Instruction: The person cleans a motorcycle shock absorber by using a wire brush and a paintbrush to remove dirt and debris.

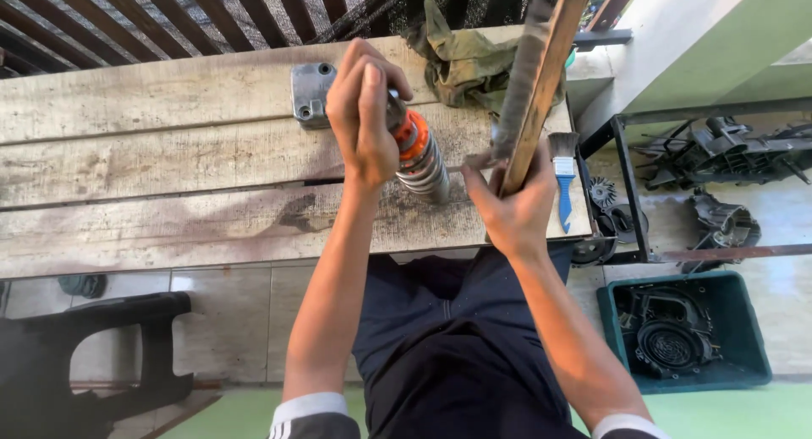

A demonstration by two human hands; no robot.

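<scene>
My left hand (362,109) grips the upper end of a shock absorber (419,156) with an orange collar and a silver coil spring, held upright-tilted on the wooden workbench (169,194). My right hand (512,206) holds a long wooden plank (541,67) by its lower end, just right of the spring; the plank rises toward the top of the view. A thin metal piece pokes out from under my right fingers toward the spring.
A grey metal cover (311,90) lies behind my left hand. An olive rag (461,63) and a blue-handled brush (563,172) lie on the bench's right side. A green bin (685,333) with engine parts, more parts on the floor, and a black stool (93,354) surround me.
</scene>
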